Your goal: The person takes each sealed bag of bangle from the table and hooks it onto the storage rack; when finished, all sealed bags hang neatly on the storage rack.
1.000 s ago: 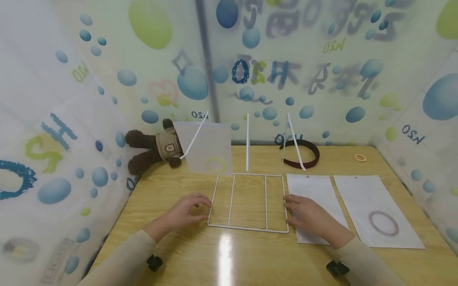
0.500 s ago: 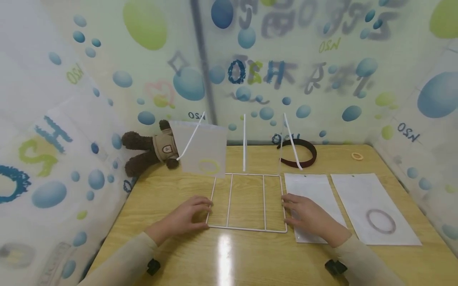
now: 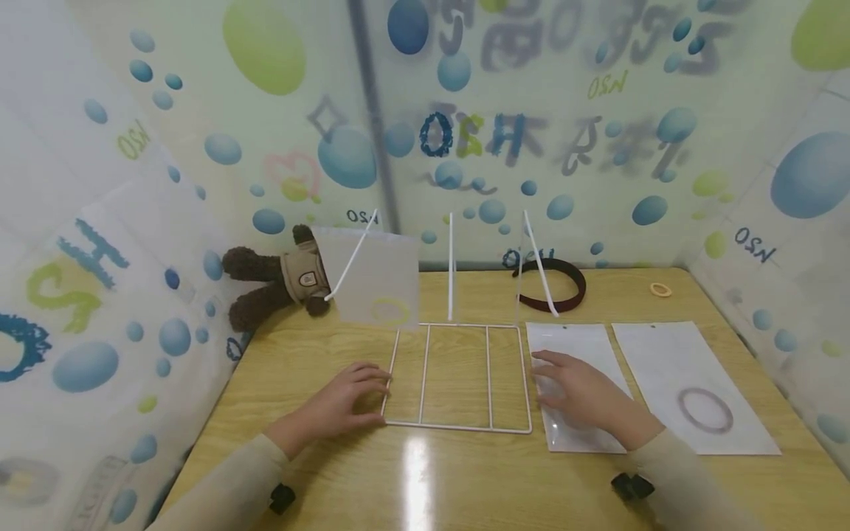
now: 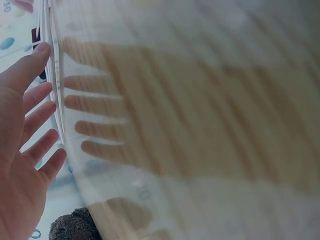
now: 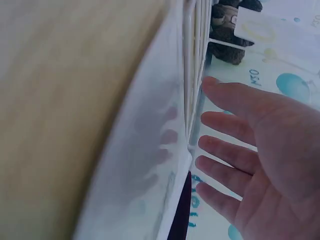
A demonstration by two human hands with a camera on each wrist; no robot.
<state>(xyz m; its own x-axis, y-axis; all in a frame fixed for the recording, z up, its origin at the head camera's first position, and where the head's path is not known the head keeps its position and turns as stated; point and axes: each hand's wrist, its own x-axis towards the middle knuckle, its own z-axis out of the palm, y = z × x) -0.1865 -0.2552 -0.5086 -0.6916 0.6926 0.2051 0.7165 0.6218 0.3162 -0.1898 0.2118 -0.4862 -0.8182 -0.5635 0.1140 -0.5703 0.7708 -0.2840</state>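
A white wire rack lies with its rectangular base flat on the table, and three prongs rise at its far side. From the left prong hangs a translucent bag with a yellow ring in it. My left hand is at the base's left side, fingers relaxed, fingertips by the wire; contact is unclear. Just right of the base, my right hand hovers at a flat translucent bag, fingers loosely extended, holding nothing. Both wrist views show spread fingers near the wires.
Farther right lies another translucent bag with a pale ring in it. Behind the rack are a dark headband and a small orange ring. A brown plush toy lies at the back left. Patterned walls enclose the wooden table.
My right hand has left the rack's right side and shifted slightly right over the nearer bag. The left hand stays by the left wire. The view has shifted a little.
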